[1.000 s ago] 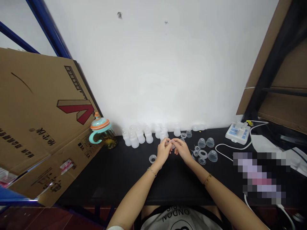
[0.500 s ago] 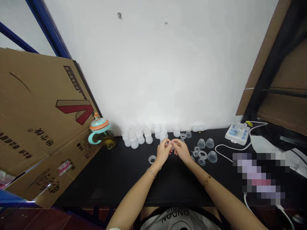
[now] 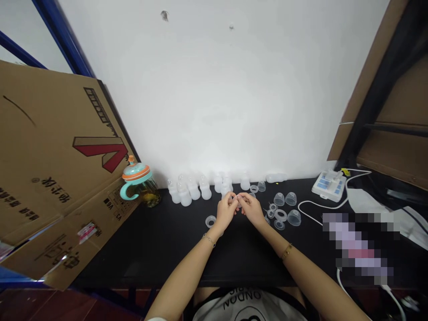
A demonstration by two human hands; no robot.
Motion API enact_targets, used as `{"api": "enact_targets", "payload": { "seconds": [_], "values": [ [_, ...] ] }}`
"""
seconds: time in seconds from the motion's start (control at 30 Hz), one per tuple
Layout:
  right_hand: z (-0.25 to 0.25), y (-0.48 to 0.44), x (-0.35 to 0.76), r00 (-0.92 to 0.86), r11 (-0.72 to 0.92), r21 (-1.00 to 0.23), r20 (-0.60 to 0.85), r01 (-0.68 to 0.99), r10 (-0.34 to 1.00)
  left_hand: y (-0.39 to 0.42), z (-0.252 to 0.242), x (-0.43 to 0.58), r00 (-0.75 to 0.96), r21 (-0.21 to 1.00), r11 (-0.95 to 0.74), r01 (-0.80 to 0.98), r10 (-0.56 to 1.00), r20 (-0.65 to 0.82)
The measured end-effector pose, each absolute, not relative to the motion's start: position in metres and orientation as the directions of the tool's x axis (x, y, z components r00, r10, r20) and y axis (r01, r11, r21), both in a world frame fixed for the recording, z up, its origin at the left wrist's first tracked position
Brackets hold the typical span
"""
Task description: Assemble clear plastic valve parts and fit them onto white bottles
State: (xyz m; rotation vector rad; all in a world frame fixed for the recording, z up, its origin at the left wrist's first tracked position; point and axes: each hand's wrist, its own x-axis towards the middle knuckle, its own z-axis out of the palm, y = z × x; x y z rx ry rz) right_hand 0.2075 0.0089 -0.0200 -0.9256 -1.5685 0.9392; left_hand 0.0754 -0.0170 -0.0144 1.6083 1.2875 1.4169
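Over the middle of the black table, my left hand (image 3: 226, 211) and my right hand (image 3: 250, 209) meet with their fingertips pinched together. Both are closed on a small clear plastic piece (image 3: 239, 203); the fingers cover most of it, so its exact kind is hidden. Behind them stand several frosted baby bottles (image 3: 184, 195) in a loose row along the wall. Beside my right hand lie several clear domed caps (image 3: 294, 218), clear collar rings (image 3: 280, 215) and small teat-like parts (image 3: 271, 213). Another clear ring (image 3: 210, 221) rests just left of my left wrist.
A lidded glass pitcher (image 3: 149, 194) with a turquoise handle stands left, near a large cardboard sheet (image 3: 63, 156). At right are a white power strip (image 3: 329, 186) with a cable (image 3: 312, 203), white sheeting (image 3: 364, 203) and a pixelated object (image 3: 359, 249). A white wall (image 3: 214, 102) closes the back.
The camera view has shifted slightly. Both hands stay together at the same spot, with small finger movements around the clear piece. The bottles and loose parts have not moved on the table.
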Motion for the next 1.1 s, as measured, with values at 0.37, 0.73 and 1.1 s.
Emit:
{"api": "enact_targets", "payload": {
  "seconds": [0.37,0.73,1.1],
  "values": [
    [-0.016,0.004,0.208,-0.141,0.408,-0.906,0.391,0.117,0.909,-0.021,-0.011,0.077,-0.057,0.901,-0.336,0.275,0.93,0.364],
    [-0.014,0.003,0.207,-0.134,0.379,-0.921,0.366,0.092,0.921,-0.025,-0.01,0.078,-0.058,0.878,-0.358,0.316,0.917,0.395],
    [-0.008,-0.001,0.207,-0.134,0.404,-0.907,0.389,0.115,0.911,-0.023,-0.01,0.076,-0.055,0.874,-0.371,0.315,0.912,0.407]
  ]
}}
